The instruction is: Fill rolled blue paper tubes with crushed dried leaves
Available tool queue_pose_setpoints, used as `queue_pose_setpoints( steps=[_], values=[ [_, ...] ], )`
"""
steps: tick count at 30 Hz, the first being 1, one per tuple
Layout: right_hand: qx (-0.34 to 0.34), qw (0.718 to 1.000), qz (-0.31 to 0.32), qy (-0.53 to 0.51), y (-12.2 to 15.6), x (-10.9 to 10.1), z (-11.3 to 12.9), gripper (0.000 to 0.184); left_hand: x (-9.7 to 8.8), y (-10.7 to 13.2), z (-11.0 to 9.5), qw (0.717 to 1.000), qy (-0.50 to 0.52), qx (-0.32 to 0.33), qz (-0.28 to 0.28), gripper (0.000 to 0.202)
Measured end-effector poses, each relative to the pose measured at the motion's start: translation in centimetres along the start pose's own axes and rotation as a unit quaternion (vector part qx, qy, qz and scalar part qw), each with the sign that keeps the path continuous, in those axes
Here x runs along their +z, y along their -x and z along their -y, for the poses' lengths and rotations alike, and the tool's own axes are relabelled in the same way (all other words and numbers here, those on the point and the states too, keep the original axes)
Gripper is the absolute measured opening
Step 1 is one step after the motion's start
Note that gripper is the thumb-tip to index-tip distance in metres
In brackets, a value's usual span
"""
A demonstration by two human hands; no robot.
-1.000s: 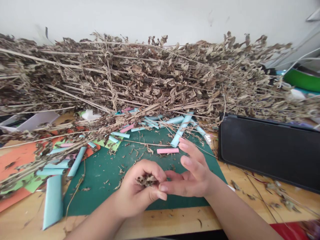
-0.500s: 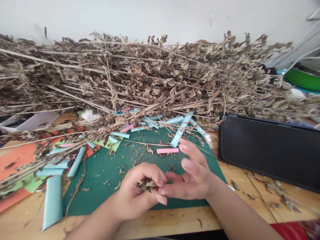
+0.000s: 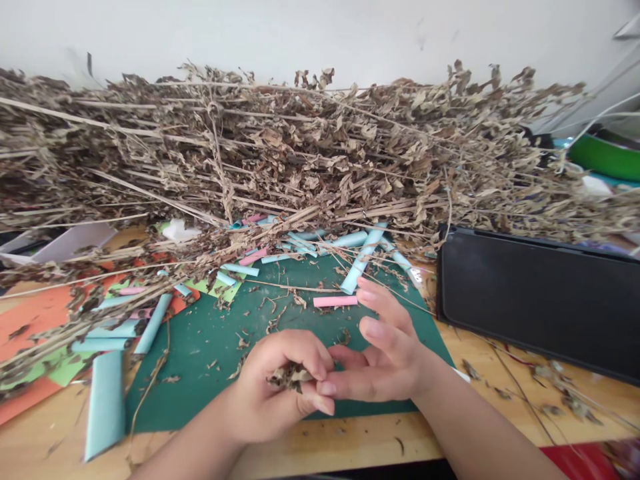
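My left hand (image 3: 273,390) is curled into a loose fist around a clump of dried crumbled leaves (image 3: 289,377), over the near edge of a green cutting mat (image 3: 210,347). My right hand (image 3: 383,353) is beside it, its thumb and forefinger pinched at the clump and the other fingers stretched out and apart. A pink paper roll (image 3: 335,301) lies on the mat just beyond my right fingers. Behind it a big heap of dried leafy stems (image 3: 280,153) stretches across the table.
Several light blue paper rolls (image 3: 105,400) and orange and green paper sheets (image 3: 30,320) lie at the left. A black tray (image 3: 540,300) sits at the right on the wooden table (image 3: 350,443). A green container (image 3: 605,160) stands at the far right.
My left hand has closed a little more on the leaf clump and sunk slightly. My right fingertips stay at the clump.
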State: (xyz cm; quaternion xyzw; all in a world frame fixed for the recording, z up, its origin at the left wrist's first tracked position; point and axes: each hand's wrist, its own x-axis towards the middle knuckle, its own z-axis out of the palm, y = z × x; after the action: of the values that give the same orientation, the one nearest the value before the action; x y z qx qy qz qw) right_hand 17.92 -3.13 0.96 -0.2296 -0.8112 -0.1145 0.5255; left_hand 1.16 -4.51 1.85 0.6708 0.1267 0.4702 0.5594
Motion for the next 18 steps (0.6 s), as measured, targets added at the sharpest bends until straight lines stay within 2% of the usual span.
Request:
queue_pose_setpoints(
  steps=[5, 11, 18],
  values=[
    [-0.002, 1.000, 0.012, 0.012, 0.16, -0.04, -0.05, 0.045, 0.00, -0.05, -0.11, 1.000, -0.015, 0.008, 0.002, 0.012],
    [0.000, 1.000, 0.009, 0.005, 0.00, -0.02, 0.00, 0.038, -0.07, -0.11, -0.24, 1.000, -0.029, 0.004, 0.006, 0.011],
    [-0.005, 1.000, 0.019, 0.013, 0.59, 0.05, -0.09, 0.042, -0.04, -0.06, -0.29, 1.000, -0.017, 0.001, 0.009, 0.011]
  ],
)
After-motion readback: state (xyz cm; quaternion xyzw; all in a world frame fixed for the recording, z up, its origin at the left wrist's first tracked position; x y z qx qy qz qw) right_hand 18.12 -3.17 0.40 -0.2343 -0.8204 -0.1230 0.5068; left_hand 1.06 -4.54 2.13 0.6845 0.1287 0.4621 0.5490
